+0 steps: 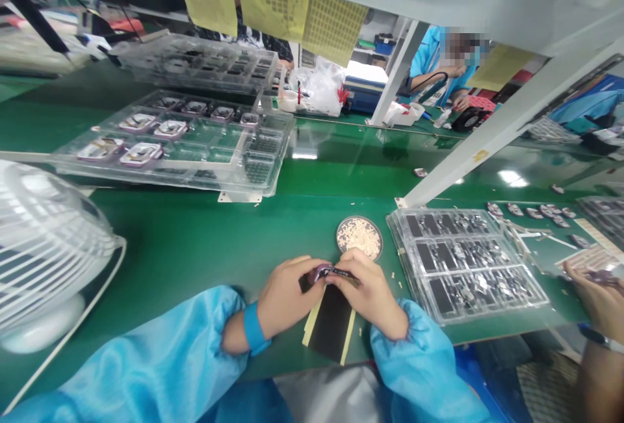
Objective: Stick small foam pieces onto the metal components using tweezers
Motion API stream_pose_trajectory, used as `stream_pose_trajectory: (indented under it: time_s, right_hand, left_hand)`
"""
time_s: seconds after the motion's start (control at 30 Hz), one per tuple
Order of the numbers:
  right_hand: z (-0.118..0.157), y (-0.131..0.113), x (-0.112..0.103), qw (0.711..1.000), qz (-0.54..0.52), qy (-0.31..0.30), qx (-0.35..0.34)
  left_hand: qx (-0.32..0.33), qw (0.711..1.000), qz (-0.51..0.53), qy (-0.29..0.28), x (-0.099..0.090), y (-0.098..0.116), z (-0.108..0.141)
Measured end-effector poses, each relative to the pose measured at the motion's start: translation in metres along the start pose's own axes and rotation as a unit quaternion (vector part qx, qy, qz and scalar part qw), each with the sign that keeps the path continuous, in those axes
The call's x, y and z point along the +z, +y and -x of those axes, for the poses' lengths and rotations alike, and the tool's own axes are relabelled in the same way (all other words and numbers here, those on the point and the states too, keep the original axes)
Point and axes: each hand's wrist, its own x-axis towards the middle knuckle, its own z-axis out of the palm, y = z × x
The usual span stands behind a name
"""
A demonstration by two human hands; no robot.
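Note:
My left hand [290, 293], a blue band at its wrist, is closed around a small purple-rimmed device [320, 272]. Close against it, my right hand [368, 290] pinches a slim black piece with pale markings [345, 273], whose tip meets the device; its exact kind is unclear. Below both hands lies a black rectangular pad [331, 325] with yellow strips along its sides. Just beyond the fingers stands a round dish [359, 236] full of small pale bits. Fingers hide much of the device.
A clear tray [468, 267] of small parts sits at right, with a co-worker's hand [597, 299] beyond it. Back left, another clear tray [195, 176] holds several purple-rimmed devices. A white fan [53, 247] stands at left; a slanted white post [468, 130] rises at right.

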Motion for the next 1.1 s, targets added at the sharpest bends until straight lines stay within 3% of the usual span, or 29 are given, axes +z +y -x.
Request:
stream_pose_trajectory:
  time_s: [0.2, 0.27, 0.37, 0.47, 0.57, 0.7, 0.87, 0.93, 1.0, 1.1]
  right_hand:
    - [0.001, -0.004, -0.001, 0.999, -0.005, -0.046, 0.005]
    - [-0.001, -0.001, -0.008, 1.000, -0.015, -0.002, 0.019]
    - [-0.002, 0.009, -0.024, 0.990, 0.056, 0.104, 0.076]
    - [0.004, 0.018, -0.038, 0.973, 0.127, 0.159, 0.112]
    - [0.017, 0.019, -0.040, 0.963, 0.127, 0.207, 0.116]
    - [0.036, 0.021, -0.033, 0.965, 0.090, 0.219, 0.110]
    - [0.043, 0.035, -0.029, 0.973, 0.055, 0.210, 0.083]
    - [0.046, 0.041, -0.029, 0.972, 0.055, 0.215, 0.078]
    - [0.052, 0.045, -0.029, 0.967, 0.061, 0.232, 0.086]
    - [0.061, 0.048, -0.029, 0.949, 0.056, 0.275, 0.140]
  left_hand:
    - [-0.007, 1.000, 0.022, -0.010, 0.000, -0.003, 0.001]
    - [-0.011, 1.000, 0.027, -0.010, 0.000, -0.003, 0.000]
    - [-0.021, 0.999, 0.026, -0.004, 0.000, -0.005, -0.001]
    - [-0.035, 0.999, 0.017, 0.010, 0.000, -0.011, -0.001]
    - [-0.008, 0.999, -0.026, 0.034, -0.003, -0.020, -0.006]
    - [0.012, 0.996, -0.054, 0.069, -0.017, -0.031, -0.047]
    - [-0.044, 0.991, -0.072, 0.103, -0.057, -0.040, -0.138]
    - [-0.064, 0.987, -0.097, 0.107, -0.071, -0.040, -0.152]
    - [-0.067, 0.986, -0.116, 0.095, -0.079, -0.035, -0.142]
    - [-0.037, 0.991, -0.124, 0.035, -0.089, -0.014, -0.093]
